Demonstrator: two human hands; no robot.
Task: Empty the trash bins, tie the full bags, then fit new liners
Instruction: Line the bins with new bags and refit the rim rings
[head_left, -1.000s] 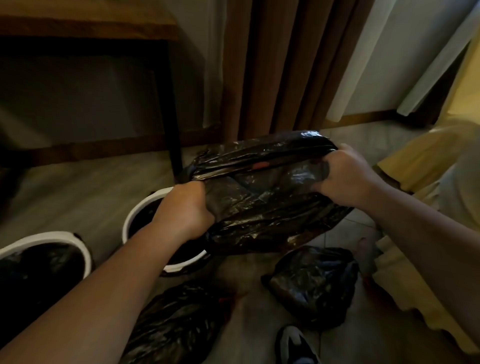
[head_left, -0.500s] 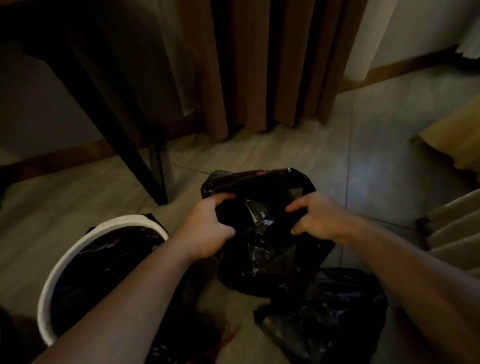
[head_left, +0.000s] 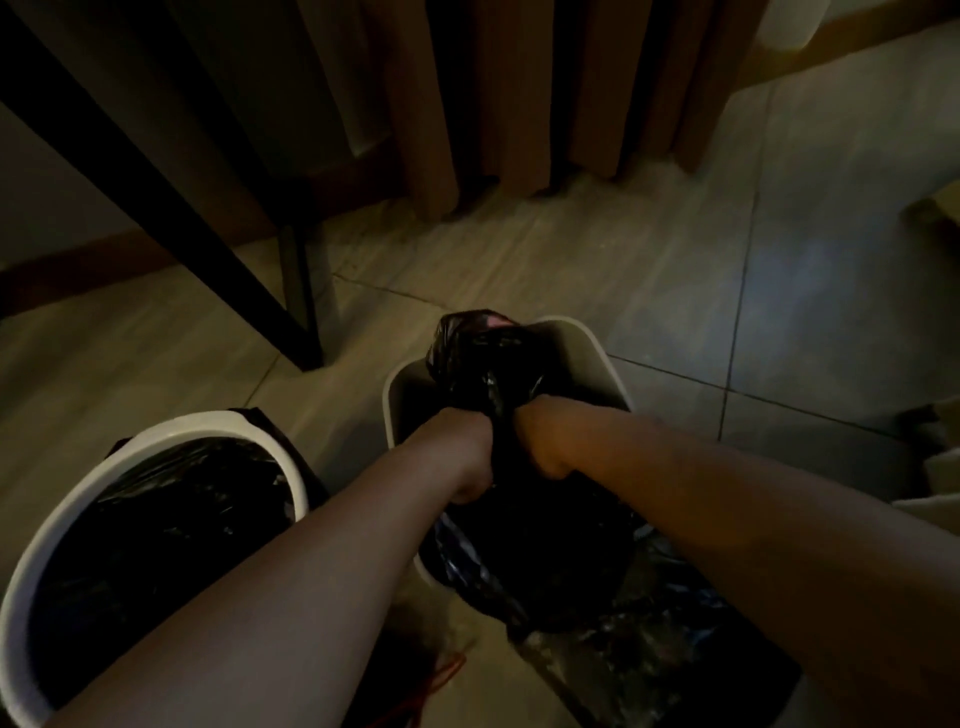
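Observation:
A black plastic bag (head_left: 485, 371) hangs down into a white bin (head_left: 587, 345) in the middle of the floor. My left hand (head_left: 460, 449) and my right hand (head_left: 540, 441) sit close together inside the bin's mouth, both gripping the bag's crumpled plastic; the fingers are hidden in it. The bag's top edge bunches over the bin's far rim. A second white bin (head_left: 171, 431) lined with black plastic stands at the lower left.
A full black bag (head_left: 675, 639) lies on the tiled floor under my right forearm. A black table leg (head_left: 298, 301) stands at the left behind the bins. Brown curtains (head_left: 519, 93) hang at the back. Yellow fabric (head_left: 935, 208) shows at the right edge.
My hands carried the bag from in front of me down into the middle bin and drew together. The view tilted downward.

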